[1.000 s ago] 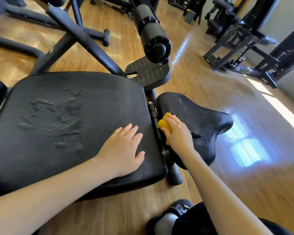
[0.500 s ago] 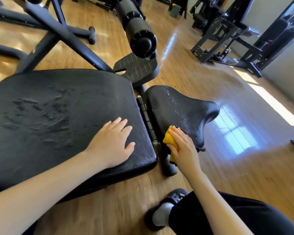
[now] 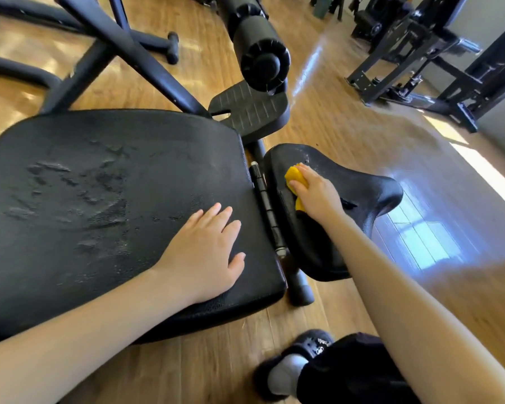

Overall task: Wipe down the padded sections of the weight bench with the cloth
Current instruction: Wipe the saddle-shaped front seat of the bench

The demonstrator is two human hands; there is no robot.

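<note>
A large black back pad [image 3: 85, 199] with worn, cracked patches fills the left of the view. My left hand [image 3: 204, 252] lies flat on its near right corner, fingers apart, holding nothing. Right of a metal hinge [image 3: 267, 205] sits the smaller black seat pad [image 3: 362, 193]. My right hand [image 3: 315, 193] presses a yellow cloth [image 3: 293, 176] onto the seat pad's left part, near the hinge. Most of the cloth is hidden under my fingers.
A black foam roller [image 3: 257, 45] and a ribbed footplate [image 3: 248, 109] stand just behind the pads. Black frame tubes [image 3: 123, 45] cross the wooden floor at the back left. A dark machine frame [image 3: 420, 68] stands at the back right. My foot in a dark slipper [image 3: 301, 360] is below.
My right hand with the cloth slid from the seat pad's near edge up to its far left part. My left hand stayed put on the back pad.
</note>
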